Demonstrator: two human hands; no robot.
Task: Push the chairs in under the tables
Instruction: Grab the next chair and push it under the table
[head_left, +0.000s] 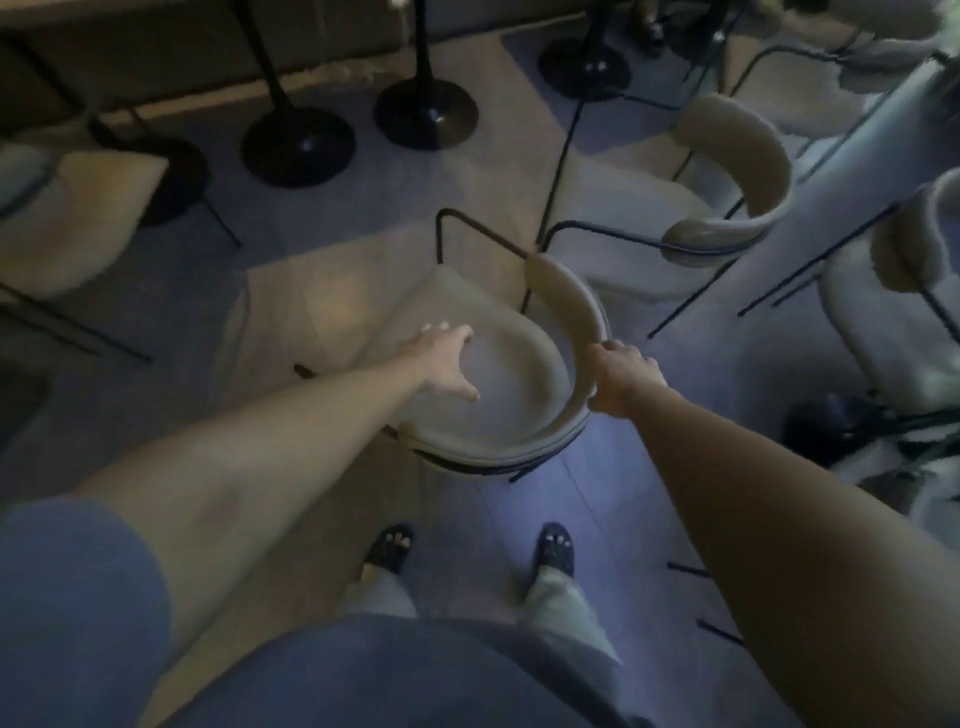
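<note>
A cream upholstered chair (498, 395) with a curved padded backrest (576, 306) and thin black metal legs stands just in front of my feet. My right hand (623, 376) is closed around the right part of that backrest. My left hand (441, 364) hovers over the left side of the seat with fingers spread, holding nothing. Black round pedestal table bases (298, 145) stand on the floor beyond the chair, with the table edge (156, 10) along the top left.
A second matching chair (727, 208) stands to the right, a third (893, 312) at the far right, and another cream seat (67, 218) at the left. More pedestal bases (426, 111) (584, 67) lie ahead. My sandalled feet (556, 551) are on grey floor tiles.
</note>
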